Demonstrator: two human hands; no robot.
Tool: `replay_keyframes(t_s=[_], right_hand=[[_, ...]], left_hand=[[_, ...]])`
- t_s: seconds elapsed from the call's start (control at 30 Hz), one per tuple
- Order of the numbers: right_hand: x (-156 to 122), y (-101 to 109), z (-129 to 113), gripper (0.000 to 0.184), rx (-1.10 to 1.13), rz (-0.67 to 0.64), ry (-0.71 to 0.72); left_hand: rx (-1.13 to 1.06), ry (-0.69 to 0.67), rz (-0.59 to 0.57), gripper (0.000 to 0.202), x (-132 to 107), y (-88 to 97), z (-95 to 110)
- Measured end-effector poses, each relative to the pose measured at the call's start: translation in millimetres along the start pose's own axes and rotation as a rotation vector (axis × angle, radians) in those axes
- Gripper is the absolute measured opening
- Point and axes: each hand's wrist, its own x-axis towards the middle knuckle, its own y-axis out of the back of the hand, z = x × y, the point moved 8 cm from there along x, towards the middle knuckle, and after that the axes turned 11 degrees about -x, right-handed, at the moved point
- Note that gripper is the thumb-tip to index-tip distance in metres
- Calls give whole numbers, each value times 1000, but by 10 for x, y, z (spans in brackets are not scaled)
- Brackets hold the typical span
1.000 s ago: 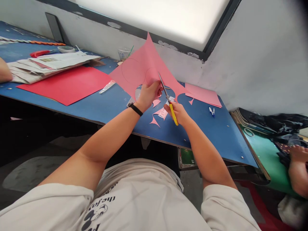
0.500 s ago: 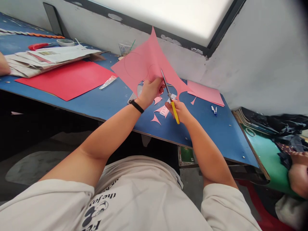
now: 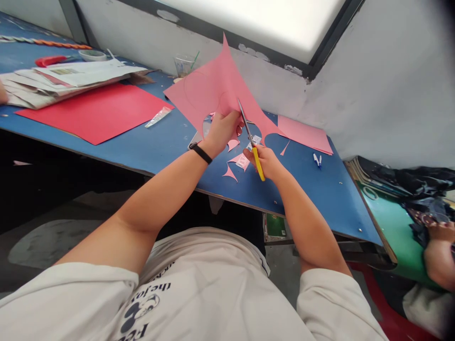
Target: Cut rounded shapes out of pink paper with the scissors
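A pink sheet of paper (image 3: 199,92) with drawn circles and curved cut-outs is held up above the blue table. My left hand (image 3: 224,129), a black band on its wrist, is closed on the sheet's lower edge, which curls near the fingers. In my right hand (image 3: 267,161) are scissors (image 3: 258,163) with yellow handles. Their blades point up and lie against the paper, just right of my left fingers. Whether the blades are apart is hard to tell. Small pink paper scraps (image 3: 230,173) lie on the table below, beside a printed packet (image 3: 243,162).
On the left, a red sheet (image 3: 95,113) lies partly under stacked papers (image 3: 53,83). Tape (image 3: 93,55) and a red-handled tool (image 3: 50,61) are behind. To the right are pink sheets (image 3: 305,135) and a compass-like blue-white tool (image 3: 317,161). Another person's hand (image 3: 441,258) is at the far right.
The view has shifted slightly, so things at the left sit a little further left. Both hands, the scissors and the pink sheet hold nearly the same pose.
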Motion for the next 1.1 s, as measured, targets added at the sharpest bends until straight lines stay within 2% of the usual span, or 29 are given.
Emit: replay_keyframes(t_s=[0.23,0.63,0.8,0.93,1.1], right_hand=[[11,-2,2,73,48,13,11],[42,-3,70,75,72,30,7],[17,17,24,77,78,44,16],[-24,30,-44,75,81,21,9],[-31,32,-60,76,93,15,9]], left_hand=[[-56,25,33,38,-10,2,-15],[-38,43,16,47,-86,-23,48],[-69,58,42,46,-48,7,-13],[-64,31,17,42,-58,-23,18],[-124,89,86,41,-85,9,-8]])
